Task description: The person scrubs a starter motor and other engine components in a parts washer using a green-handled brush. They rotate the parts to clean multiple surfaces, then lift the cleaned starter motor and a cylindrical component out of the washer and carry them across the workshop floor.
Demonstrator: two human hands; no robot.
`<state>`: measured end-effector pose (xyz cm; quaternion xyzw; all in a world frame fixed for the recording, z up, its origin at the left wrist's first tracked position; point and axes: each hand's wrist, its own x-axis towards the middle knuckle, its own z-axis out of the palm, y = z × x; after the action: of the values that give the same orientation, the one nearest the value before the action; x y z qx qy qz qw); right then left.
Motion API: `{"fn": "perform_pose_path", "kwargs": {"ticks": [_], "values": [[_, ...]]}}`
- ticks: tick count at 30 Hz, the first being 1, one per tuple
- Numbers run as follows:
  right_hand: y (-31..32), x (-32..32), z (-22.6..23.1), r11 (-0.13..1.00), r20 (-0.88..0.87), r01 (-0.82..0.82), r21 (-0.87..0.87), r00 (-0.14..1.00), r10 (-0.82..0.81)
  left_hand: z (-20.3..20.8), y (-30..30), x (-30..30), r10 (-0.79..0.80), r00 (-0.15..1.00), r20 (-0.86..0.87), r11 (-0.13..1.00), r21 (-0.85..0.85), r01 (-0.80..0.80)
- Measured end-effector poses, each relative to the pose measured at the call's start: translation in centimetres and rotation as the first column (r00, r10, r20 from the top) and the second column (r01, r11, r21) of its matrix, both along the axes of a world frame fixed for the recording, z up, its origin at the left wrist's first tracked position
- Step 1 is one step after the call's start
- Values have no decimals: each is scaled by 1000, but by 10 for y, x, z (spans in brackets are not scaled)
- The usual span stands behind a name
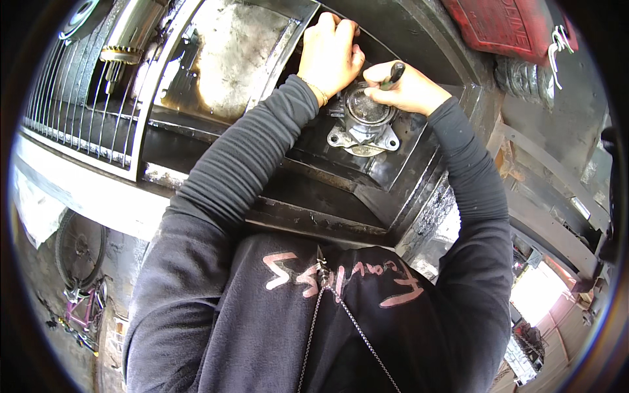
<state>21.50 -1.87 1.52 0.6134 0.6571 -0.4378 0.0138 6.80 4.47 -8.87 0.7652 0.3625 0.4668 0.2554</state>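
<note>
A round cast-metal part with a bolt-hole flange on its near side sits in a dark, grimy metal tray. My right hand is closed round a black-handled tool at the part's upper right. The working end of that tool is hidden, so its kind does not show. Just beyond the part on the left, my left hand has its fingers curled at the far side of the tray. What those fingers hold, if anything, is hidden behind the hand.
An oily, stained metal sheet lies left of the tray. Farther left, a wire rack stands beside a shiny metal cylinder with a toothed end. A red container is at the upper right. A bicycle stands at lower left.
</note>
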Motion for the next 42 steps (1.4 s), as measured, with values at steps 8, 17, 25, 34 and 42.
{"fn": "perform_pose_path", "kwargs": {"ticks": [8, 17, 25, 34, 42], "values": [[-3, -1, 8, 993, -153, 114, -37, 981, -118, 0, 3, 2, 1, 1000, -11, 999, -33, -1], [-67, 35, 6, 435, -586, 867, 242, 489, -647, 8, 13, -13, -204, 977, 60, 972, -109, 210], [-104, 55, -127, 366, -470, 923, 121, 378, -798, 50, 17, -48, -261, 930, -257, 959, 37, 280], [-86, 40, -72, 167, -646, 923, 346, 364, -671, 59, -4, -54, -60, 998, 6, 764, -644, 49], [-26, -25, 16, 882, -1, 315, 351, 942, -336, 48, 13, -51, -324, 916, -236, 918, -311, 244]]}}
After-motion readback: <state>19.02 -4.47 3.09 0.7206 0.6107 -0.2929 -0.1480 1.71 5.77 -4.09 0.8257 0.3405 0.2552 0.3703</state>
